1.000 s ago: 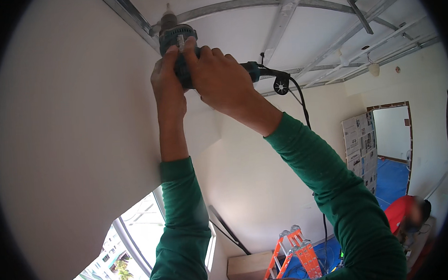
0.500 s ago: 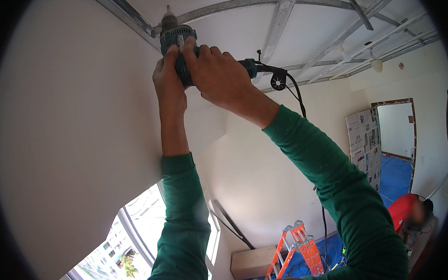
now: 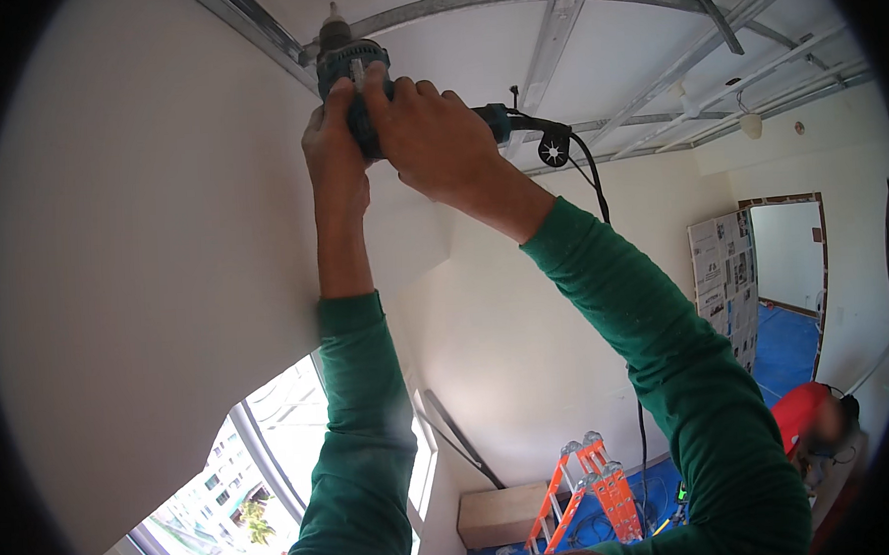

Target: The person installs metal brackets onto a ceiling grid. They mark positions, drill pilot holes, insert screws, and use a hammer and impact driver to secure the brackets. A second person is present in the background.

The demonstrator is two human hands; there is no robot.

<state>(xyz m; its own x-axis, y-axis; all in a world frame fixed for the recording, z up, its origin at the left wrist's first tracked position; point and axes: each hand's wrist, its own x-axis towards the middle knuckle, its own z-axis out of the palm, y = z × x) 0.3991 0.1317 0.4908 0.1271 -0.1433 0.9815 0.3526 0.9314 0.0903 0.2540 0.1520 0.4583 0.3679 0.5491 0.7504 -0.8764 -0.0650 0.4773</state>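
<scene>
In the head view, the only one, the power drill (image 3: pixel 351 59) was in the upper left of the frame, body upright and slim tip pointing up at the white ceiling (image 3: pixel 455 54). Whether the tip touched that surface could not be told. The left hand (image 3: pixel 332 148) was wrapped against the left side of the body, thumb lying along it; the right hand (image 3: pixel 438 139) was closed around the handle, its fingers curled over the top. The trigger was hidden, so whether it was being squeezed could not be told.

Just right of the tip a curved metal bar (image 3: pixel 452 1) ran across the top of the frame. From the handle's end the black cord (image 3: pixel 596 177) arched right and down, with a black disc (image 3: pixel 554 150) hanging beside it.

Little had changed over the last second: the papered panel (image 3: pixel 722 280) at right and the orange ladder (image 3: pixel 613 493) at lower centre had slid slightly rightward, which suggested a small turn of the head. Hands and tool had kept nearly the same place and the same hold. For the work this meant, as a judgement, steady upward support at one spot.

At lower right a co-worker in red (image 3: pixel 796 413) was bent over.
</scene>
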